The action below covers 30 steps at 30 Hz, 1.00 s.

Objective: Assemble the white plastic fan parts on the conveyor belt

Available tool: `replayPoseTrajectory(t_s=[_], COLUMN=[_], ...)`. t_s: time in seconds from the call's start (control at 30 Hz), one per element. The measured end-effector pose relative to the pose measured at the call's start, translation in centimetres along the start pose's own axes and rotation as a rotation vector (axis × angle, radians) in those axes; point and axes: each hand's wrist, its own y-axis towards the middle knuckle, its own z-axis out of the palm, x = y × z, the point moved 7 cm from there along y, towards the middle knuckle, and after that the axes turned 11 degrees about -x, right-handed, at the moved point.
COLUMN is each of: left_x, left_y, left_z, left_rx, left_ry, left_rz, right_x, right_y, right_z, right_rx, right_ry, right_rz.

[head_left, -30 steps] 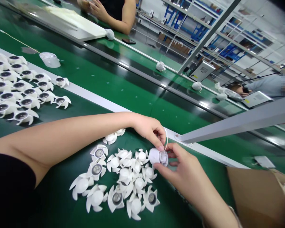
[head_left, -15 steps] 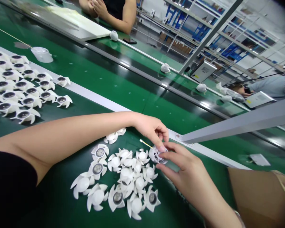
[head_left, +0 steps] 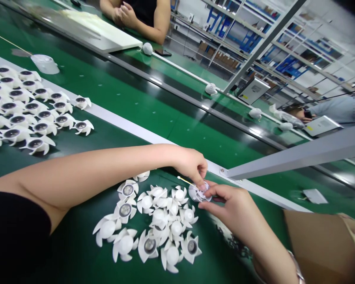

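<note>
A small round white fan housing [head_left: 196, 193], with a thin yellow-white wire [head_left: 184, 180] sticking out to its left, sits between my hands near the table's far edge. From above, my left hand [head_left: 191, 165] has its thumb and curled fingertips on the housing. My right hand [head_left: 232, 201] grips the housing's right side between thumb and fingers. Part of the housing is hidden behind the fingers. Several loose white fan blade wheels [head_left: 159, 218] lie just left of it on the green table, some hub-up, others showing a grey ring inside.
Rows of white fan wheels [head_left: 17, 118] cover the table at far left. Behind runs a green conveyor [head_left: 130, 102] carrying a white round part [head_left: 45, 64]. A grey metal post [head_left: 298, 152] slants at right, above a cardboard box [head_left: 319, 240]. A co-worker's hands [head_left: 126, 15] are across the line.
My left hand's fingers have curled in closer over the housing. My right hand has shifted slightly on its edge. The white part on the conveyor sits a little further left in view.
</note>
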Motion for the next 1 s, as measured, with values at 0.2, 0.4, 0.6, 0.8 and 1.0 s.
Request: replayPoseTrajectory(t_s=[0.2, 0.4, 0.6, 0.8, 1.0], left_x=[0.8, -2.3, -3.0, -3.0, -3.1], left_y=[-3.8, -4.2, -3.4, -3.6, -2.8], left_z=[-2.6, -1.6, 0.8, 1.0, 0.5], left_rx=[0.228, 0.184, 0.231, 0.276, 0.103], left_ry=[0.384, 0.309, 0.244, 0.311, 0.268], left_rz=[-0.287, -0.107, 0.045, 0.042, 0.137], right_x=[-1.1, -2.7, -3.6, -2.3, -1.6], right_y=[1.4, 1.6, -2.2, -3.9, -3.2], right_z=[-1.0, -4.5, -2.5, -1.2, 0.0], right_rx=[-0.245, -0.427, 0.317, 0.458, 0.44], right_ry=[-0.155, -0.32, -0.406, -0.602, -0.713], right_rz=[-0.141, -0.065, 0.125, 0.155, 0.163])
